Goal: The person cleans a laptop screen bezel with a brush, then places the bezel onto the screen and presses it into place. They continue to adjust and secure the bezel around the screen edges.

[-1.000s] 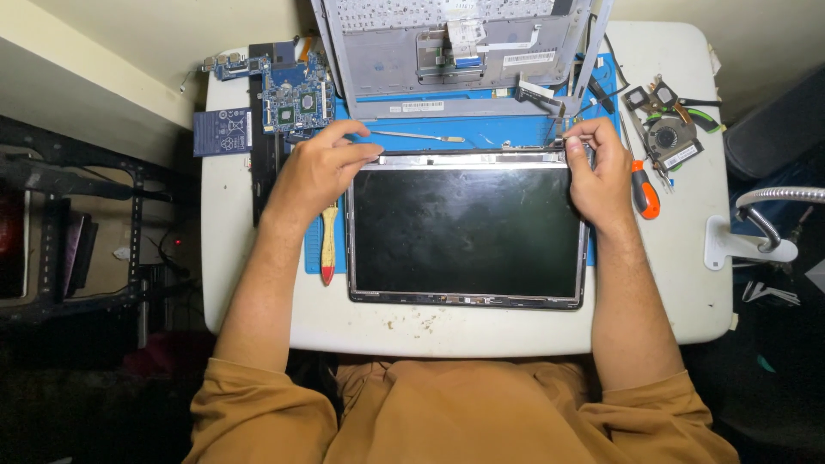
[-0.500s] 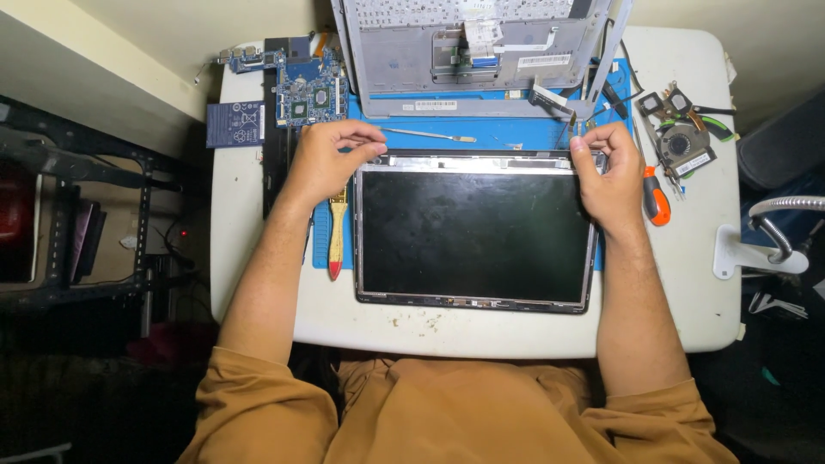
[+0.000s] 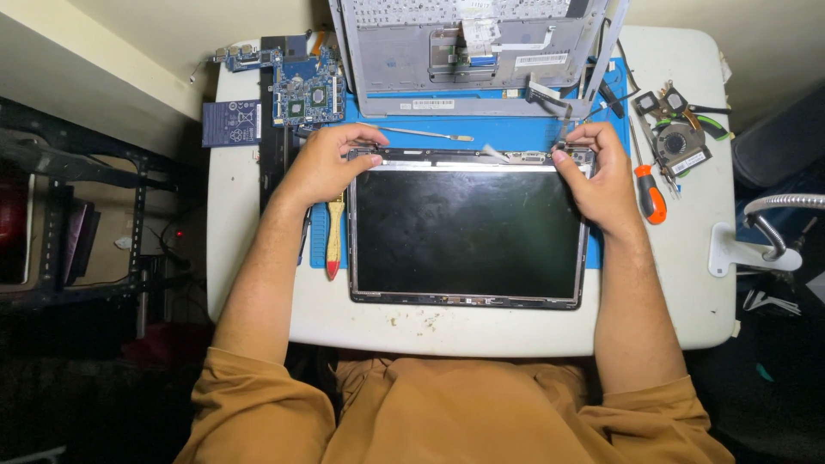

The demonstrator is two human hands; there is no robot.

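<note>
A dark laptop screen panel [image 3: 468, 232] lies flat on a blue work mat [image 3: 516, 133] on a white table [image 3: 687, 301]. My left hand [image 3: 326, 163] grips the panel's far left corner. At the far right corner, my right hand [image 3: 601, 176] pinches the frame with its fingertips. A grey laptop base [image 3: 468, 51] stands just beyond the panel, underside up.
A blue circuit board [image 3: 305, 90] and a small dark card [image 3: 232, 123] lie at the far left. An orange-handled screwdriver [image 3: 646, 193] and a cooling fan [image 3: 679, 142] lie at the right. A red-and-yellow tool [image 3: 333, 245] lies left of the panel. A thin metal tool [image 3: 425, 133] rests on the mat.
Both hands have stayed at the panel's far corners. The view has shifted a little, and my right fingers have moved slightly inward along the top edge.
</note>
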